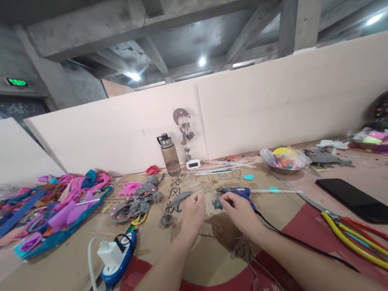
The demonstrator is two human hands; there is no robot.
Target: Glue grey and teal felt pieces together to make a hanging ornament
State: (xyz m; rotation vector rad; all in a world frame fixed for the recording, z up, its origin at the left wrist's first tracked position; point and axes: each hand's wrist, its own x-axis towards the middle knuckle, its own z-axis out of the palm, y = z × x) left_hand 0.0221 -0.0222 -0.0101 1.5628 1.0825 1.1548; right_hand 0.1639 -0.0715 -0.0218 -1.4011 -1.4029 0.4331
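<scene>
My left hand and my right hand reach forward side by side over a sheet of cardboard, fingers pinched. Between them hangs a thin string or wire, with a small grey-teal piece at my right fingertips. A blue glue gun lies just beyond my right hand, its black cord running back along my right forearm. Grey felt cut-outs lie left of my left hand.
A blue power strip with a white plug sits at front left. Scissors with yellow and red handles and a black phone lie at right. A water bottle, a small clock, bowls of scraps and coloured felt stand further back.
</scene>
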